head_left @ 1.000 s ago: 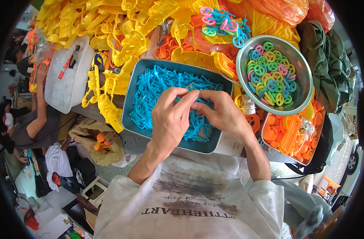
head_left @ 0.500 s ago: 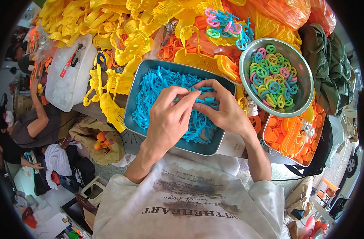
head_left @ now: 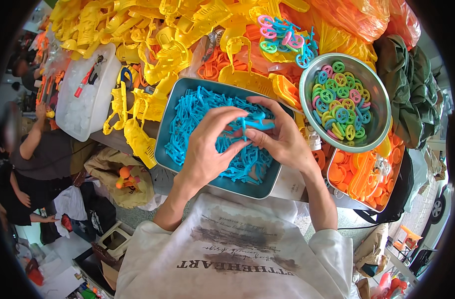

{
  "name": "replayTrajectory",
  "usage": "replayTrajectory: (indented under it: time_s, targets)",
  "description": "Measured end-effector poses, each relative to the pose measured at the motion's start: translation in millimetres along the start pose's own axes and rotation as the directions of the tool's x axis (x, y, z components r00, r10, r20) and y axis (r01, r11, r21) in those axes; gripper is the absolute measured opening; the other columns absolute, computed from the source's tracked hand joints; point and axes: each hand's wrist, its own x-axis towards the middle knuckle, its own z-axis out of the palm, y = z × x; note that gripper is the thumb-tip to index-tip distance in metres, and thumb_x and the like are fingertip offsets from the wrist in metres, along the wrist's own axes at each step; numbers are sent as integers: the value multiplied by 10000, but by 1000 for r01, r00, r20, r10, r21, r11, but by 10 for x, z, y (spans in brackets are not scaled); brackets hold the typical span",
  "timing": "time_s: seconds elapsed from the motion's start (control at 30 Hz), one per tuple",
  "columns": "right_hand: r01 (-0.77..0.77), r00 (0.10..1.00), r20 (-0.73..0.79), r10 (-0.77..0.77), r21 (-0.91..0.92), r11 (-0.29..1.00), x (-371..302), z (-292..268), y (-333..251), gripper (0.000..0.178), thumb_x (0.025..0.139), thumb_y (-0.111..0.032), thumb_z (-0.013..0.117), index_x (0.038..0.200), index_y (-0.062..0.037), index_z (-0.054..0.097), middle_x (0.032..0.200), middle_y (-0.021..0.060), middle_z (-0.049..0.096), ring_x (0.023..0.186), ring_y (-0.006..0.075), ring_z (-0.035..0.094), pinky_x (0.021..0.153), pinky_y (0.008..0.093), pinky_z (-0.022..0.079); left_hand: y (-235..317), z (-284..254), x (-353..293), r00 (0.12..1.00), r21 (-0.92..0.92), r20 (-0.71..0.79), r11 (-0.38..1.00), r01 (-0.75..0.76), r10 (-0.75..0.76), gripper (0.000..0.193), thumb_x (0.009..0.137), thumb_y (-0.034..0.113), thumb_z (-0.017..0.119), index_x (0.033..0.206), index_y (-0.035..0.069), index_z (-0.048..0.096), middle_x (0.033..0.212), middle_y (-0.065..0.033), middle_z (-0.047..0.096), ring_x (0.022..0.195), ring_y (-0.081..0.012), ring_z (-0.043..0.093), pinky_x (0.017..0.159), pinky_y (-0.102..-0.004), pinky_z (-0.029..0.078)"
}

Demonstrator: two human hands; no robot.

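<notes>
Over a metal tray [head_left: 163, 149] heaped with thin blue plastic toy parts [head_left: 187, 114], my two hands meet around one blue plastic toy frame [head_left: 256, 122]. My right hand [head_left: 290, 142] pinches it between thumb and fingers. The thumb and forefinger of my left hand [head_left: 207, 144] curve round its left end, fingertips at the top and bottom of a short upright bar. Beyond the tray's far right corner stands a steel bowl [head_left: 307, 107] of small spoked wheels [head_left: 342, 92] in pink, green, yellow and blue. Blue frames with coloured wheels on them [head_left: 287, 40] lie piled behind.
Yellow plastic shells [head_left: 187, 30] are heaped along the back. A white tub [head_left: 70, 107] with pliers stands left. Right of the tray, a second metal container [head_left: 332, 172] holds orange parts [head_left: 359, 174]. Another person [head_left: 43, 154] sits at the far left.
My hands have parted slightly, and the blue toy frame shows more plainly between them. The left fingers have opened wider around its end. At the far left, the other person has shifted.
</notes>
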Motion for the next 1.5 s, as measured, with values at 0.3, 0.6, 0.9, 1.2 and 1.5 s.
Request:
replayTrajectory:
  time_s: [0.3,0.6,0.9,1.2,1.5]
  targets:
    - [-99,994,-74,83,-246,964,-25,46,77,332,896,-205,693,1087,54,612,925,111,697,780,129,660,667,246,535,-32,19,34,969,244,-148,957,-159,199,598,655,-82,751,1222,47,608,1183,-105,528,1075,-255,583,886,-339,536]
    - [90,978,-140,-157,-395,914,-21,77,105,168,949,-76,574,1011,37,682,815,79,672,699,109,608,631,256,506,70,-67,74,996,61,-2,994,-87,88,392,812,37,700,1198,38,637,1112,-129,526,1077,-258,579,863,-352,513]
    - [203,962,-64,-266,-486,850,-30,75,100,120,920,-11,546,918,55,647,704,89,586,637,146,541,586,288,433,-197,-205,230,896,-518,379,749,413,-232,247,914,181,657,1070,-9,659,1196,-117,568,1072,-165,571,924,-325,478]
    - [207,959,-69,-275,-496,844,-37,70,142,91,865,19,554,843,53,635,748,132,639,637,200,575,596,314,453,-303,-78,212,701,-670,677,203,714,-224,710,828,377,727,1364,-8,465,1284,-89,547,1153,-177,551,975,-390,474]
    - [178,963,-82,-255,-513,840,-56,80,139,97,850,18,564,803,56,641,684,135,623,613,183,574,573,318,454,-307,-41,180,694,-676,674,170,717,-253,715,836,358,716,1365,-46,457,1425,-117,457,1181,-179,533,1012,-391,435]
